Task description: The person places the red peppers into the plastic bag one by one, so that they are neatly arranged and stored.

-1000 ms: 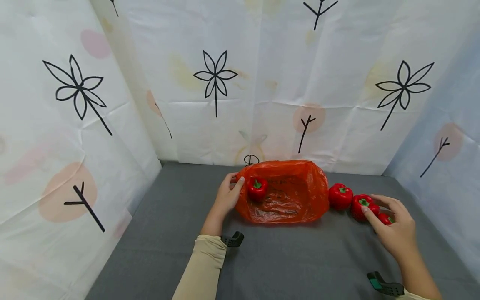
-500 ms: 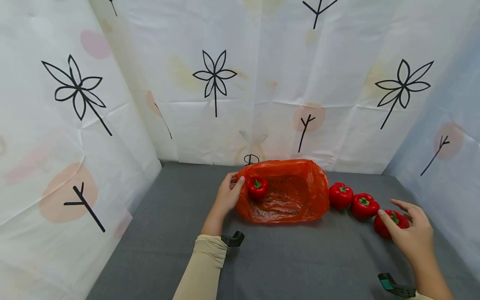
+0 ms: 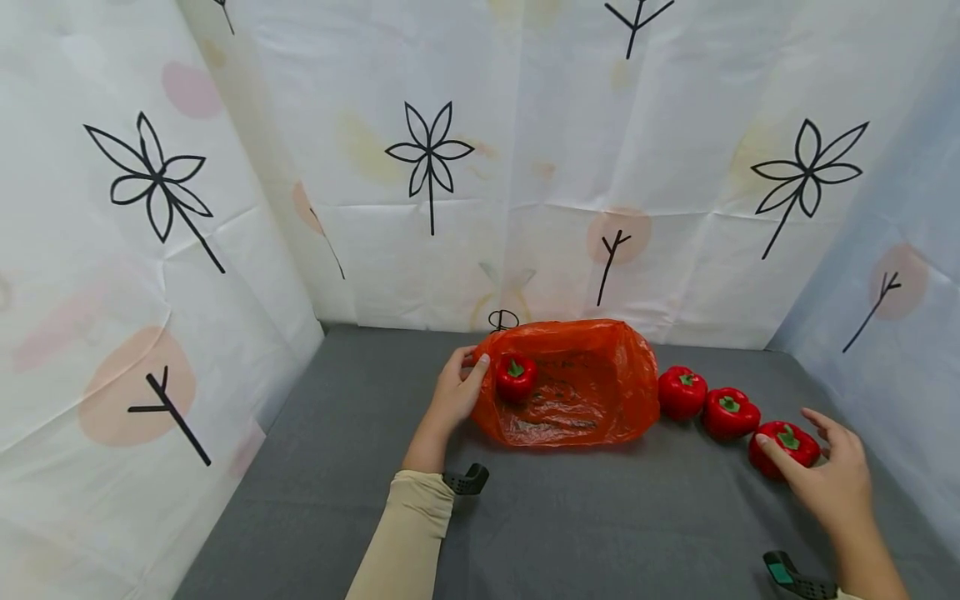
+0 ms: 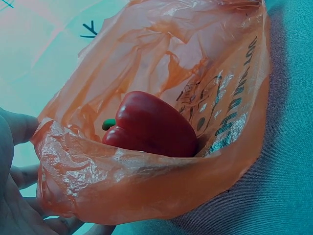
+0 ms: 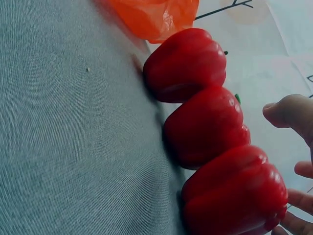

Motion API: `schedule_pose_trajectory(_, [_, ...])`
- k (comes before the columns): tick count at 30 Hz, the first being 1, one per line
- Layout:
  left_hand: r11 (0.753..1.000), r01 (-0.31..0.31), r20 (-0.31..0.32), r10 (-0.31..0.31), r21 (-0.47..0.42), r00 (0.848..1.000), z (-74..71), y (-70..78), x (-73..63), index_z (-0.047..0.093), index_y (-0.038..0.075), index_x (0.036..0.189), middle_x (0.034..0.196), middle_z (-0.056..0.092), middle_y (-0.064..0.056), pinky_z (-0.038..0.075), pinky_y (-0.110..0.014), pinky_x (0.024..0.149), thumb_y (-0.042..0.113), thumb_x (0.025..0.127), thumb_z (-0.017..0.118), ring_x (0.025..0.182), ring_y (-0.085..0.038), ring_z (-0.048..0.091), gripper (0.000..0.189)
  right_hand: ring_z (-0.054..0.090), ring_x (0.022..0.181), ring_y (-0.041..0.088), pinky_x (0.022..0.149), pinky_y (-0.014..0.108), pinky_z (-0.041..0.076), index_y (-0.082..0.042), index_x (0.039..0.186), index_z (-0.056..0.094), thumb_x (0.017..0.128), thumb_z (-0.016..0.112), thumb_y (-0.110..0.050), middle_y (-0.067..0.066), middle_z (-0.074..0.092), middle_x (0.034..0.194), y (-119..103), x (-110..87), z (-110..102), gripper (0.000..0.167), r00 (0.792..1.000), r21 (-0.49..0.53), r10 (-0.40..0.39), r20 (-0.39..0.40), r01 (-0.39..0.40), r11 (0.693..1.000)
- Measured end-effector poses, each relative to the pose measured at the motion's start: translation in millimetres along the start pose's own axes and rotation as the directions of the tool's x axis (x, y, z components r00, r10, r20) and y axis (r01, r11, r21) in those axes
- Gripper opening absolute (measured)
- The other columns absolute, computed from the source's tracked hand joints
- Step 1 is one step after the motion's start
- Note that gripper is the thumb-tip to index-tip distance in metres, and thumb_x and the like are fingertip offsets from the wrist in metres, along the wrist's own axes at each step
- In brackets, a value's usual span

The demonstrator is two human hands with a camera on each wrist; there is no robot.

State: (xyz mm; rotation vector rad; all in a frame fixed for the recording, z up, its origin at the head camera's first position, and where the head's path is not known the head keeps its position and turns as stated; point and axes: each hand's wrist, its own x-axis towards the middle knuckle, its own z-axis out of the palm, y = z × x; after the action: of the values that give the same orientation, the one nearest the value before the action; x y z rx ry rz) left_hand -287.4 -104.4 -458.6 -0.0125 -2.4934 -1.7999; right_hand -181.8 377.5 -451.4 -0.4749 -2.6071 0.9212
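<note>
An orange-red plastic bag (image 3: 577,427) lies with its mouth open on the grey table, dark printing inside. One red bell pepper (image 3: 516,377) with a green stem sits in its left part; the left wrist view shows this pepper (image 4: 151,125) on its side. My left hand (image 3: 456,390) holds the bag's left rim between thumb and fingers. To the bag's right, three red bell peppers stand in a row: a nearest-to-bag pepper (image 3: 682,393), a middle pepper (image 3: 730,414) and an end pepper (image 3: 782,450). Around the end pepper, my right hand (image 3: 836,475) has its thumb and fingers spread.
A grey cloth (image 3: 585,533) covers the table. White patterned fabric (image 3: 525,167) rises behind it, with more on both sides. Each wrist carries a black strap mount, such as the left mount (image 3: 467,480).
My right hand has moved right and nearer, from over the middle pepper to the end pepper, which now shows more fully. My left hand and the bag stay in place.
</note>
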Motion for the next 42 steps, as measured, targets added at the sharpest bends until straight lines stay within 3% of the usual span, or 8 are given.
schedule_pose_trajectory(5, [1.0, -0.001, -0.002, 0.001, 0.0, 1.0, 0.0, 0.0, -0.9, 0.053, 0.017, 0.151, 0.147, 0.059, -0.014, 0.053, -0.057, 0.109, 0.047, 0.109, 0.056, 0.129, -0.034, 0.062, 0.052, 0.033, 0.142, 0.056, 0.108, 0.078, 0.039, 0.006, 0.161, 0.032, 0.098, 0.071, -0.037, 0.039, 0.033, 0.157, 6, 1.0, 1, 0.086, 1.0, 0.012, 0.018, 0.008, -0.018, 1.0])
schedule_pose_trajectory(13, [1.0, -0.015, 0.0, 0.015, 0.005, 1.0, 0.2, -1.1, -1.6, 0.053, 0.014, 0.151, 0.147, 0.06, -0.015, 0.053, -0.058, 0.108, 0.046, 0.109, 0.055, 0.13, -0.035, 0.063, 0.052, 0.03, 0.144, 0.059, 0.109, 0.078, 0.038, 0.005, 0.166, 0.016, 0.098, 0.071, -0.042, 0.041, 0.024, 0.163, 15, 4.3, 3, 0.099, 0.99, 0.045, 0.121, 0.076, -0.124, 0.991])
schedule_pose_trajectory(25, [1.0, -0.01, -0.003, 0.01, 0.006, 1.0, 1.2, -3.0, -1.5, 0.053, 0.015, 0.15, 0.148, 0.059, -0.015, 0.053, -0.058, 0.109, 0.047, 0.109, 0.055, 0.13, -0.036, 0.062, 0.053, 0.025, 0.153, 0.06, 0.114, 0.075, 0.036, 0.0, 0.169, 0.004, 0.1, 0.068, -0.045, 0.036, 0.011, 0.172, 19, 8.7, 7, 0.104, 0.945, 0.067, 0.28, 0.166, -0.294, 0.953])
schedule_pose_trajectory(42, [0.999, -0.031, 0.003, 0.031, 0.009, 1.0, 1.3, -3.8, -0.4, 0.053, 0.014, 0.151, 0.146, 0.06, -0.015, 0.053, -0.058, 0.108, 0.047, 0.109, 0.055, 0.129, -0.035, 0.063, 0.054, 0.032, 0.145, 0.055, 0.111, 0.072, 0.04, 0.002, 0.167, 0.015, 0.099, 0.067, -0.048, 0.038, 0.027, 0.163, 20, 6.2, 9, 0.1, 0.94, 0.023, 0.297, 0.166, -0.305, 0.952])
